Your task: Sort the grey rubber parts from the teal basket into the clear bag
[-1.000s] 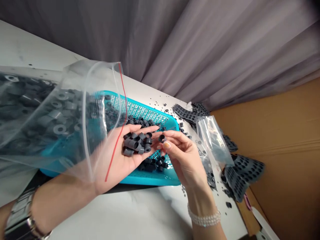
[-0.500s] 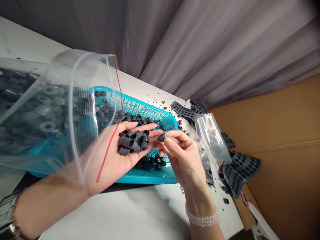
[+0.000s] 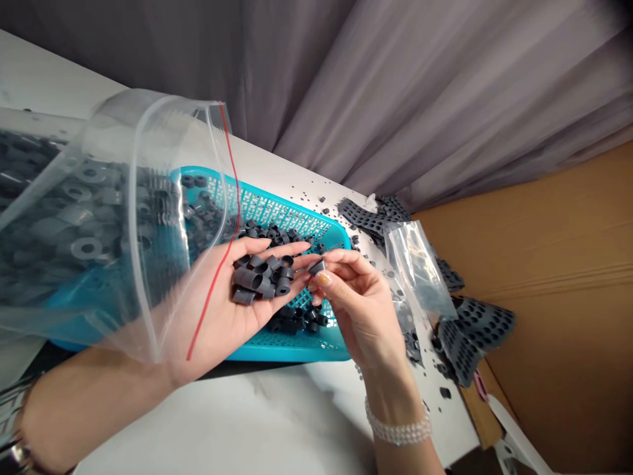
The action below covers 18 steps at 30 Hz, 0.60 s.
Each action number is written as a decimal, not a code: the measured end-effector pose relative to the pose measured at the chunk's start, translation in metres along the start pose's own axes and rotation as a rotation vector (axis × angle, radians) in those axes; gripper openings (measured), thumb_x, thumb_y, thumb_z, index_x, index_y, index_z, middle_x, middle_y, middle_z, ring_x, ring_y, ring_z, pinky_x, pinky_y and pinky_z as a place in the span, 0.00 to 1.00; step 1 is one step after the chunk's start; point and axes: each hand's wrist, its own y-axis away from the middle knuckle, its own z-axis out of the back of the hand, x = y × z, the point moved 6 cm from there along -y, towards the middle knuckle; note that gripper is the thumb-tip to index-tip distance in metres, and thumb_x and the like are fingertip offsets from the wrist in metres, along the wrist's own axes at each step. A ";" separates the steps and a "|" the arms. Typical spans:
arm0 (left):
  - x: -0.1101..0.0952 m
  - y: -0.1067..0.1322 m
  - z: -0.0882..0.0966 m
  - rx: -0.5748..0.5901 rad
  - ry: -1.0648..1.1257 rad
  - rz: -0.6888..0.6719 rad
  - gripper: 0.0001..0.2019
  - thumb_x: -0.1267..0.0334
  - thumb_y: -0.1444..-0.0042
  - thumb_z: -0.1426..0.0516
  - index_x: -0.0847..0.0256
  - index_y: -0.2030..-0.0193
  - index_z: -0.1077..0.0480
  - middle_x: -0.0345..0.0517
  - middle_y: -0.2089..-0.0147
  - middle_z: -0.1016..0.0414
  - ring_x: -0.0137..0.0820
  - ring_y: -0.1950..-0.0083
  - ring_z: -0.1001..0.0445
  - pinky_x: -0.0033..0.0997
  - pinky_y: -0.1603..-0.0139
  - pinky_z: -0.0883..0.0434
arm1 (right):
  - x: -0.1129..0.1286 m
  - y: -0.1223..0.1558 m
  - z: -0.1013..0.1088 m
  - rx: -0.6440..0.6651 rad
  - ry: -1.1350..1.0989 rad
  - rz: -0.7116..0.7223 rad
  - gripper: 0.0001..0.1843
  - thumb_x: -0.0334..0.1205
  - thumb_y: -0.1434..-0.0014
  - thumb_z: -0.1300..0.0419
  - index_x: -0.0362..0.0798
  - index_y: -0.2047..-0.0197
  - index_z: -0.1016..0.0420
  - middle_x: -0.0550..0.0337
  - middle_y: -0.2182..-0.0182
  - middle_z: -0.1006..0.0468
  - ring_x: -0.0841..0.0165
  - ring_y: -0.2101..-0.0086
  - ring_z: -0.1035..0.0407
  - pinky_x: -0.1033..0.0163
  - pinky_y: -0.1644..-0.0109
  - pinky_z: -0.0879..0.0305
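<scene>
Palm up, my left hand (image 3: 236, 323) cups a small heap of dark grey rubber caps (image 3: 264, 277), short tubes, some showing open ends. My right hand (image 3: 368, 313) pinches one dark rubber cap (image 3: 317, 266) between thumb and fingers, squeezed out of round, beside the left fingertips. Clear film of a large zip bag (image 3: 116, 142) with a red strip lies over the left wrist and part of the palm. Many grey rings and tubes (image 3: 89, 247) show through that bag. Below the hands sits a blue plastic basket (image 3: 297, 353) holding more dark pieces (image 3: 297, 321).
Perforated dark rubber sheets (image 3: 477, 326) lie at the right by a small clear bag (image 3: 420, 264). Tiny dark scraps dot the white table (image 3: 237, 422). A grey curtain (image 3: 297, 79) hangs behind, and a brown cardboard panel (image 3: 554, 264) stands at the right.
The pinched cap has turned and been squeezed a little between my right fingers, and it sits slightly further left. My left hand still holds its heap; the view has shifted slightly.
</scene>
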 end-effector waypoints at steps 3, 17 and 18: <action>-0.002 0.000 0.000 -0.012 -0.015 -0.029 0.22 0.73 0.44 0.48 0.72 0.42 0.36 0.65 0.47 0.24 0.47 0.48 0.23 0.40 0.53 0.21 | -0.001 0.000 0.000 0.004 0.042 0.001 0.09 0.32 0.48 0.32 0.52 0.62 0.21 0.67 0.71 0.22 0.76 0.75 0.29 0.68 0.68 0.29; -0.008 0.004 0.012 0.046 -0.237 -0.212 0.20 0.79 0.45 0.48 0.59 0.48 0.29 0.50 0.46 0.23 0.33 0.52 0.21 0.20 0.56 0.24 | -0.003 0.005 -0.009 -0.033 0.220 0.012 0.12 0.35 0.46 0.34 0.51 0.57 0.21 0.58 0.56 0.21 0.68 0.58 0.27 0.62 0.50 0.29; -0.009 0.004 0.013 0.050 -0.269 -0.235 0.22 0.82 0.47 0.48 0.59 0.49 0.28 0.48 0.47 0.22 0.30 0.52 0.21 0.15 0.58 0.26 | -0.003 0.006 -0.011 -0.039 0.243 0.020 0.13 0.35 0.47 0.33 0.51 0.56 0.21 0.58 0.55 0.22 0.67 0.57 0.27 0.61 0.49 0.28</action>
